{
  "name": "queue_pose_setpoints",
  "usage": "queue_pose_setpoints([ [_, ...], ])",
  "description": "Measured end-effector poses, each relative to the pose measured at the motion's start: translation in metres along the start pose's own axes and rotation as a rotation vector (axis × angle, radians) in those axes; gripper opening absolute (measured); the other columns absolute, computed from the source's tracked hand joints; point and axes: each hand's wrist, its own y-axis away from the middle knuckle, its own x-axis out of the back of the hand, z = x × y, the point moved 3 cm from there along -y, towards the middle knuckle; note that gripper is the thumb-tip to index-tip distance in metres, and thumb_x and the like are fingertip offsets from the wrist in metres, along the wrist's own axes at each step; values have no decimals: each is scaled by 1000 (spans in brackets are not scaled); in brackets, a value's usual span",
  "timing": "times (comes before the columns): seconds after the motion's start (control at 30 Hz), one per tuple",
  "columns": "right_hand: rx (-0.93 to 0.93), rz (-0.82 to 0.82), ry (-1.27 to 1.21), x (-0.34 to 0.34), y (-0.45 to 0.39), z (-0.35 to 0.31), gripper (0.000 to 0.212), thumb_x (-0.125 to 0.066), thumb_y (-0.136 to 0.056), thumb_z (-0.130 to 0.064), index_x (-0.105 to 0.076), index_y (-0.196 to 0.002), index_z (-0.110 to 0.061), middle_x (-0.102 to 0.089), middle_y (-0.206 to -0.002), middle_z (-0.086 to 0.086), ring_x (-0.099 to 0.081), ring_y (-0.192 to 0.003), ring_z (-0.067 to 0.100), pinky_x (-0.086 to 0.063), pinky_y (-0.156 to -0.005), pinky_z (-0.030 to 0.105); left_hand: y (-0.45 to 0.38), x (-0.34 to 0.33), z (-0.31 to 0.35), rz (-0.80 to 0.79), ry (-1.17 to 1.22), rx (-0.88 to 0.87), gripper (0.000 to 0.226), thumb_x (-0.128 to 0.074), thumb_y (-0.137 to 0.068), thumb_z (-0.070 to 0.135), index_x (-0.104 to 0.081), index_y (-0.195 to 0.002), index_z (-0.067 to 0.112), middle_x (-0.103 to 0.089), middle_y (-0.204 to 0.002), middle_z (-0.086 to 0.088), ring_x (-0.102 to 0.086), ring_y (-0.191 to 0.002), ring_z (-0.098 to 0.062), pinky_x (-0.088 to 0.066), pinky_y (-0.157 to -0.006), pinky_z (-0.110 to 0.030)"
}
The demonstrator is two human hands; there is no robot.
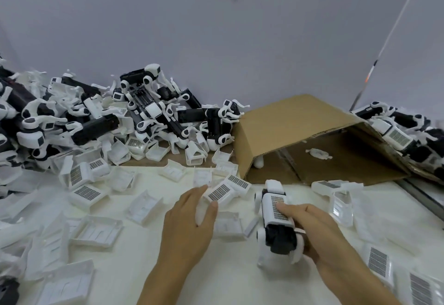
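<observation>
A black-and-white toy robot dog (276,223) stands on the white table (149,288) right of centre, a white grille cover on its back. My right hand (312,230) grips its rear body, with a finger lying on the grille. My left hand (192,218) pinches a loose white cover with a dark grille (221,193) just left of the dog, thumb on its near edge. Several more white covers (96,230) lie scattered around both hands.
A heap of toy robot dogs (146,110) fills the back left against the wall. An open cardboard box (302,122) lies on its side at the back right, with one white part inside. More dogs (403,131) sit beyond it.
</observation>
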Motion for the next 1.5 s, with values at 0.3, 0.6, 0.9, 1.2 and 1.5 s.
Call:
queue_pose_setpoints([
  [0.3, 277, 194, 68, 89, 17, -109, 61, -88, -58, -35, -71, -102, 4, -74, -88, 14, -71, -70, 22, -62, -66, 41, -9, -3, -10, 131, 134, 84, 29, -67, -84, 53, -62, -105, 34, -64, -111, -2, -56, -103, -20, -47, -91, -50],
  [0.6, 280, 378, 104, 136, -46, -218, 40, -60, -98, -44, -64, -120, -11, -55, -127, 22, -56, -122, 33, -46, -103, 37, -8, 1, -9, 152, 198, 139, 13, -67, -93, 38, -62, -104, 32, -65, -111, -2, -55, -104, -22, -46, -95, -50],
  [0.9, 752, 36, 767, -82, -105, -155, 14, -63, -96, -27, -74, -103, -20, -71, -99, -10, -63, -94, 8, -44, -81, 18, -7, 6, -13, 223, 324, 175, 9, -62, -96, 36, -66, -101, 30, -67, -100, 16, -61, -102, -4, -50, -93, -36],
  [1.2, 685, -61, 857, -205, -187, -116, 77, -77, -85, -36, -39, -150, -18, -50, -144, 16, -48, -132, 35, -45, -100, 39, -8, 6, -15, 182, 330, 225, 10, -55, -99, 46, -61, -99, 38, -65, -99, 20, -54, -100, 7, -43, -78, -12],
  [1.5, 757, 137, 765, -180, -193, -106, 59, -69, -89, -12, -44, -138, -30, -70, -115, 11, -65, -96, 36, -55, -86, 48, -9, 4, -16, 188, 317, 185, 18, -54, -97, 53, -61, -99, 36, -64, -100, 19, -55, -100, 3, -46, -85, -17],
])
